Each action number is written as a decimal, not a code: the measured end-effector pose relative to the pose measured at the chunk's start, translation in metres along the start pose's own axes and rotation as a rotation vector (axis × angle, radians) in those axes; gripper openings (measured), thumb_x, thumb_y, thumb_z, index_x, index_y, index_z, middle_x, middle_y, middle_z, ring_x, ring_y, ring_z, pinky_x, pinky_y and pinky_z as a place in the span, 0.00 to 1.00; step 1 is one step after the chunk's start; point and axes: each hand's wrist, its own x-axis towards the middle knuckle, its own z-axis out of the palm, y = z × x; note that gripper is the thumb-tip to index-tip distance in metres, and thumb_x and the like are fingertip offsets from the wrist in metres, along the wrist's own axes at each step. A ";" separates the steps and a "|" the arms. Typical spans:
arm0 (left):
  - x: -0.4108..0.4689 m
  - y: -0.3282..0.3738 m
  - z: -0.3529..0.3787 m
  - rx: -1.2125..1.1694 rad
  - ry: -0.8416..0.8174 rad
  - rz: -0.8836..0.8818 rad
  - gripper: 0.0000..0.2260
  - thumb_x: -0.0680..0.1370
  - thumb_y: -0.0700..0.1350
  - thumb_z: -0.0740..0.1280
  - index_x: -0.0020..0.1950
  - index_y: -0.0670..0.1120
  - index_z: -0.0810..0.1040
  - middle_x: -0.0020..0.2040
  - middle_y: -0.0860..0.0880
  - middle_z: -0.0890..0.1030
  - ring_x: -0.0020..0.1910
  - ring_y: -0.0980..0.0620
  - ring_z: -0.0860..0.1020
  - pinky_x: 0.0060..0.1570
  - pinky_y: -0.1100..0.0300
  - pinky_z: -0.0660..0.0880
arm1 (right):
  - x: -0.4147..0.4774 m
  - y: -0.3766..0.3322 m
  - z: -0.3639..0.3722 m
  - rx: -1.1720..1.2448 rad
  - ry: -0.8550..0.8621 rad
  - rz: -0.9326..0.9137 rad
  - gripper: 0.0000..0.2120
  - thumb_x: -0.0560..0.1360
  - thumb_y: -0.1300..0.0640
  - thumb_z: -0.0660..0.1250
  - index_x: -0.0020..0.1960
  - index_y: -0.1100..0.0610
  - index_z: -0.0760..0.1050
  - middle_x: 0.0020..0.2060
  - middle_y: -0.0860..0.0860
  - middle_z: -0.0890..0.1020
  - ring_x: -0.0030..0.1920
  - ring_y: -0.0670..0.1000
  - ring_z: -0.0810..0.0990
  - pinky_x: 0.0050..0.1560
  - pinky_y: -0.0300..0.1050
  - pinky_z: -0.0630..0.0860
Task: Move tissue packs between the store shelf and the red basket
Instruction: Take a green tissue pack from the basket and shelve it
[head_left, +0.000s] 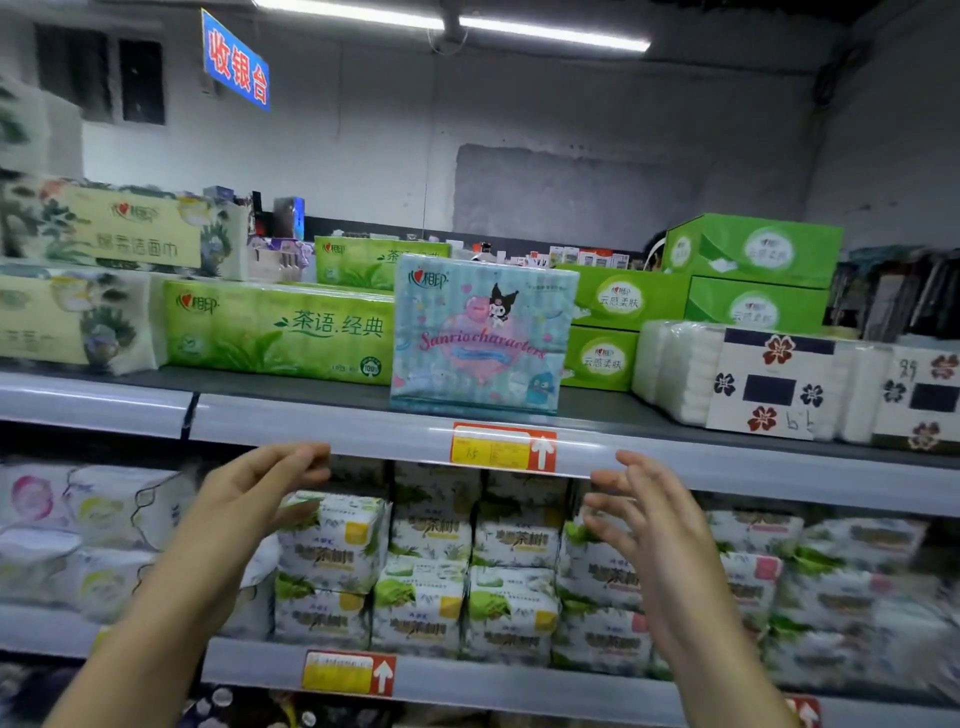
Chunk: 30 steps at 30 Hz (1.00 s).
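Hands first: left hand (260, 499) and right hand (641, 525) hover empty, fingers loosely spread, below the grey shelf edge (311, 431), one to each side beneath the upright pale blue plastic-wrapped tissue pack (480, 338). Taking it well probably means raising both palms evenly to its sides and lifting clear of the lip (red basket out of view). The long green plastic-wrapped pack (280, 327) at left reads "茶语.经典"; the blue one, "Sanrio characters".
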 end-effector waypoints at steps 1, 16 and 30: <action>-0.002 -0.001 0.001 0.000 0.008 -0.010 0.09 0.78 0.45 0.63 0.51 0.47 0.82 0.50 0.48 0.85 0.55 0.51 0.81 0.52 0.55 0.75 | 0.001 0.000 -0.003 0.004 -0.003 0.001 0.10 0.79 0.54 0.60 0.57 0.54 0.75 0.47 0.55 0.83 0.49 0.55 0.82 0.49 0.48 0.78; -0.015 0.010 -0.055 0.028 0.006 -0.016 0.08 0.71 0.55 0.72 0.44 0.53 0.85 0.48 0.50 0.85 0.52 0.53 0.82 0.50 0.56 0.76 | -0.019 0.007 0.040 0.049 -0.044 0.012 0.09 0.79 0.56 0.59 0.55 0.55 0.76 0.45 0.54 0.84 0.44 0.53 0.82 0.47 0.48 0.79; -0.005 0.028 -0.237 0.097 -0.031 -0.027 0.08 0.79 0.45 0.62 0.53 0.48 0.80 0.47 0.49 0.85 0.50 0.51 0.82 0.50 0.55 0.75 | -0.112 0.021 0.194 -0.008 0.010 -0.009 0.08 0.80 0.55 0.59 0.53 0.54 0.76 0.49 0.54 0.83 0.46 0.54 0.82 0.46 0.47 0.80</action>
